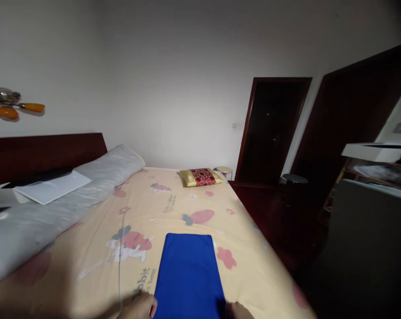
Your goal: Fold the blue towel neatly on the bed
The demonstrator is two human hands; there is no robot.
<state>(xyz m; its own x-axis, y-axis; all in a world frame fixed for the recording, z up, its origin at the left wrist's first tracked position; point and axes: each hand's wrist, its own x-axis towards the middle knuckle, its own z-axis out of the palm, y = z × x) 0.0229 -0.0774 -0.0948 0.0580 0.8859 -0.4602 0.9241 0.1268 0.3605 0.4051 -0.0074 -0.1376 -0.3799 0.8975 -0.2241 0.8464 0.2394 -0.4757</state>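
The flat, neatly squared blue cloth rectangle lies smoothed at 6 o'clock on the printed yellow bedsheet; left hand and right hand touch its near corners, their grip cut off from view.

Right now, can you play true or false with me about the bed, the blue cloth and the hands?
1. The blue cloth lies flat on the bed. True.
2. The left hand is at the cloth's near left corner. True.
3. The right hand is up by the red and gold pillow. False: it is at the cloth's near right corner, and the pillow lies far off at the other end of the bed.
4. The blue cloth is crumpled in a ball. False: it is spread out as a smooth rectangle.
5. A long grey bolster runs along the left side of the bed. True.
6. The bedsheet is plain white. False: it is pale yellow with pink strawberry and rabbit pictures.
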